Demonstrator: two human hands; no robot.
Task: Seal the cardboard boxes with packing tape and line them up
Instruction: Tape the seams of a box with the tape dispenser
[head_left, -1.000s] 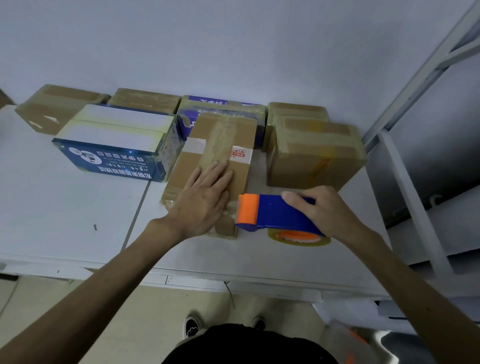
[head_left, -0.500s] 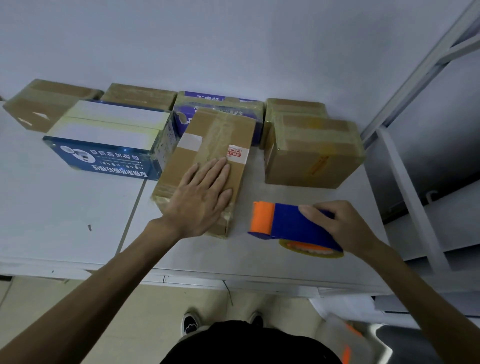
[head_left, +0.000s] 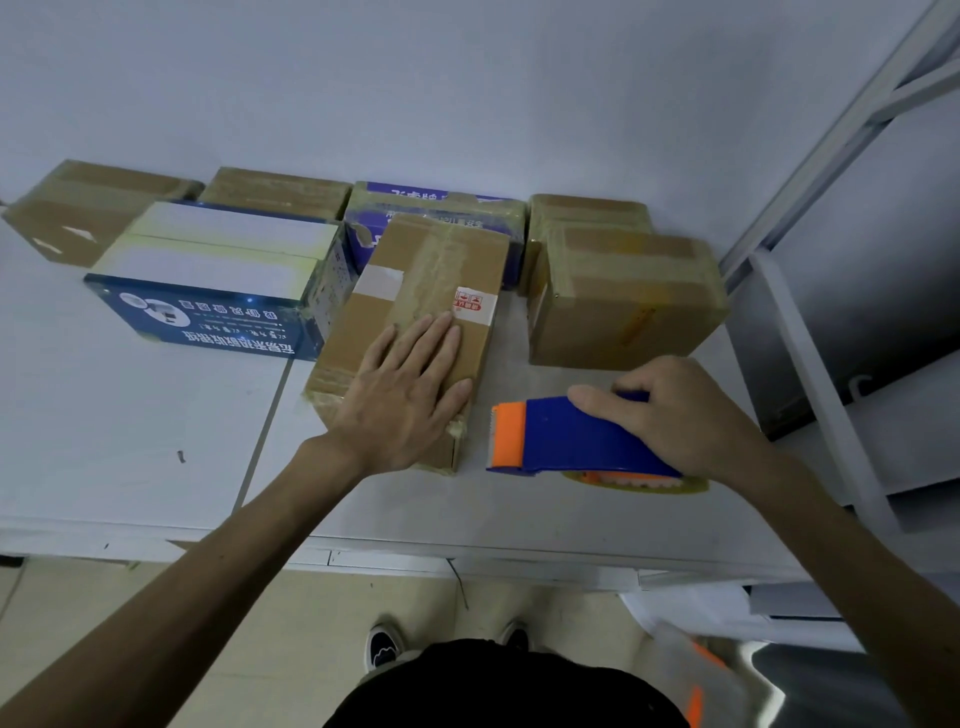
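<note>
Tabletop (head_left: 130, 415), plain white, is carrying a back row of taped brown and blue cardboard boxes (head_left: 270, 189). In front, the long brown cardboard box (head_left: 415, 280) is lying under our left hand (head_left: 405, 395), whose fingers (head_left: 434, 338) are pressing down straight and spread. Just beside it, we are gripping the blue-and-orange plastic tape dispenser (head_left: 566, 436) in our right hand (head_left: 685, 410). Sealing seems done here; next we are likely squaring this box into line.

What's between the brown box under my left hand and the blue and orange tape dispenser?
Nothing: in the head view, only bare white table separates the brown cardboard box from the blue-and-orange tape dispenser.
</note>
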